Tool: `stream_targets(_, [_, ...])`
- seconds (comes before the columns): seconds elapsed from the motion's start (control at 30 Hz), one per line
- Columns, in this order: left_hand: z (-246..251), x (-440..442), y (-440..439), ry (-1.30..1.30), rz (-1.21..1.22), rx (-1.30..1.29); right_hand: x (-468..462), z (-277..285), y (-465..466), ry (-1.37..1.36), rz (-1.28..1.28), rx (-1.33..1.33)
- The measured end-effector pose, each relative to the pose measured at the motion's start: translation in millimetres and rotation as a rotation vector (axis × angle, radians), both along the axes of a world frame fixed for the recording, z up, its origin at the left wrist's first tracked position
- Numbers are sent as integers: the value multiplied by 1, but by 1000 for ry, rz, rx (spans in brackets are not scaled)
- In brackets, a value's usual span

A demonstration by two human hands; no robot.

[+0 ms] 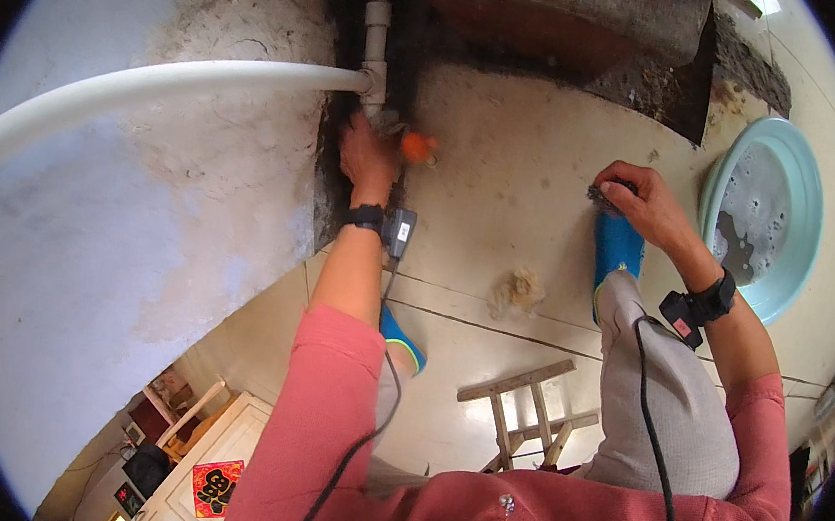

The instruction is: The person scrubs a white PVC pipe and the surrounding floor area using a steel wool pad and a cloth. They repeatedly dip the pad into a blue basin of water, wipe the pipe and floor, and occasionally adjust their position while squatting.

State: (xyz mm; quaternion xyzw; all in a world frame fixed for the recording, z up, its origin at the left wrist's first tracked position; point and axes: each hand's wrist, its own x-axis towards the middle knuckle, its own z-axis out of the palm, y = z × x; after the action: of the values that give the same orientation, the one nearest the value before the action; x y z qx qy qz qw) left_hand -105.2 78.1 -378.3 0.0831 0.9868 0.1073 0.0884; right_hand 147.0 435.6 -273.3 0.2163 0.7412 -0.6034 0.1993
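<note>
My left hand [369, 156] is at the lower end of a vertical pale plastic pipe [376, 45], beside a grey fitting or piece of cloth [387, 123] too blurred to name. Just right of it sits an orange valve handle [418, 147]. The fingers are partly hidden, so whether they grip anything is unclear. My right hand [645, 203] pinches a dark scouring pad [611, 195], which looks like steel wool. That hand is above my blue slipper [617, 242], left of a light-blue basin [803, 245] of foamy grey water.
A white pipe [171, 82] runs along the stained wall [193, 163] to the vertical pipe. A dark, dirty ledge [540, 1] overhangs the floor ahead. A crumpled beige cloth [524, 292] lies on the tiles. Behind it stands a small wooden stool [519, 383]. Cables hang from both wrist devices.
</note>
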Motion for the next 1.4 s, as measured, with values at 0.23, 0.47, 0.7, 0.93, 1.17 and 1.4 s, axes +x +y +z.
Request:
stream_targets(0.23, [16, 40, -31, 160, -91, 291, 2, -7, 13, 31, -99, -71])
stream_targets(0.47, [11, -5, 7, 444, -278, 143, -7, -1, 18, 88, -21, 40])
stream_targets(0.7, [21, 7, -24, 95, -413, 145, -2, 8, 14, -21, 35, 76])
stream_targets(0.93, [85, 4, 15, -174, 58, 536, -4, 8, 17, 15, 12, 91])
stream_targets(1.17, [80, -63, 98, -404, 546, 1567, -1, 2, 24, 76, -12, 83])
stream_targets(1.4, [12, -143, 140, 690, -46, 460, -4, -13, 34, -1, -94, -26])
